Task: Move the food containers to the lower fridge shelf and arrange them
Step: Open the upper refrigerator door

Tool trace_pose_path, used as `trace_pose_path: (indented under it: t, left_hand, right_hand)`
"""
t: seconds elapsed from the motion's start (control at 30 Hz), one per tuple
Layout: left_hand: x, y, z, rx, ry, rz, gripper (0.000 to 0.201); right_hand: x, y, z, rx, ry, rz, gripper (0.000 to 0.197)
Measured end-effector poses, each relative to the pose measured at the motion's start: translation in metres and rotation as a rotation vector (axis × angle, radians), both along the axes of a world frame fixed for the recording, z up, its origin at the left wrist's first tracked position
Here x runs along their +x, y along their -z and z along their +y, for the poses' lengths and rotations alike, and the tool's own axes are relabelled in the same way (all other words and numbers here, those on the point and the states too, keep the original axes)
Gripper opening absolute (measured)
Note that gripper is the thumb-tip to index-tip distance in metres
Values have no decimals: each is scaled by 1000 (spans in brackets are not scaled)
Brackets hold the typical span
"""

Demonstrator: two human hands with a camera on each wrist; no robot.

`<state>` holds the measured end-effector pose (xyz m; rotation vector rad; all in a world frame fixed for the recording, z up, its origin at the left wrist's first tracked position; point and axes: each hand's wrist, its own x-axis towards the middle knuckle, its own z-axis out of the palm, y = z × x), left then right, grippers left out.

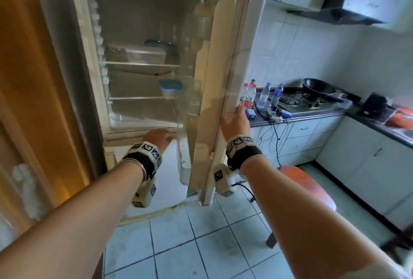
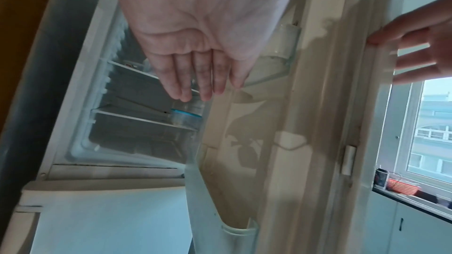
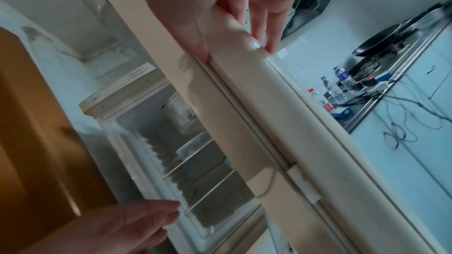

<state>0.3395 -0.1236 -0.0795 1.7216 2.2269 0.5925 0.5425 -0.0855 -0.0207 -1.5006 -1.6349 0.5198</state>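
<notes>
The fridge door stands open. A clear rectangular food container sits on the upper glass shelf, with a blue-lidded one behind it. A small blue-lidded jar stands on the shelf below, at its right; it also shows in the left wrist view. My right hand grips the door's outer edge, thumb on the inner side, fingers round the front. My left hand hovers with straight fingers and holds nothing, just below the compartment's bottom rim.
The closed lower fridge door is under my left hand. A wooden door is on the left. An orange stool stands behind the fridge door. The counter carries water bottles, a black pan and cables.
</notes>
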Motion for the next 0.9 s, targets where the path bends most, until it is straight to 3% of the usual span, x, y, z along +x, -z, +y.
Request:
trace_pose_path:
  t: [0.2, 0.4, 0.53, 0.67, 0.77, 0.83, 0.9]
  left_hand:
    - [48, 9, 5, -49, 22, 30, 43]
    - [60, 24, 8, -112, -2, 46, 43]
    - [59, 27, 11, -124, -10, 65, 44]
    - [53, 26, 14, -139, -9, 86, 44]
    - [47, 26, 18, -139, 6, 99, 43]
    - [43, 26, 22, -140, 19, 104, 43]
    - [36, 28, 27, -139, 33, 96, 43]
  right_hand:
    - [67, -8, 20, -40, 124, -57, 34]
    - [116, -21, 48, -132, 194, -183, 31]
    - [132, -27, 67, -189, 268, -268, 36]
    - [131, -25, 74, -295, 304, -342, 66]
    - [130, -19, 71, -302, 324, -372, 76]
    - [127, -12, 66, -286, 341, -376, 70]
    - [116, -6, 50, -301, 304, -408, 51]
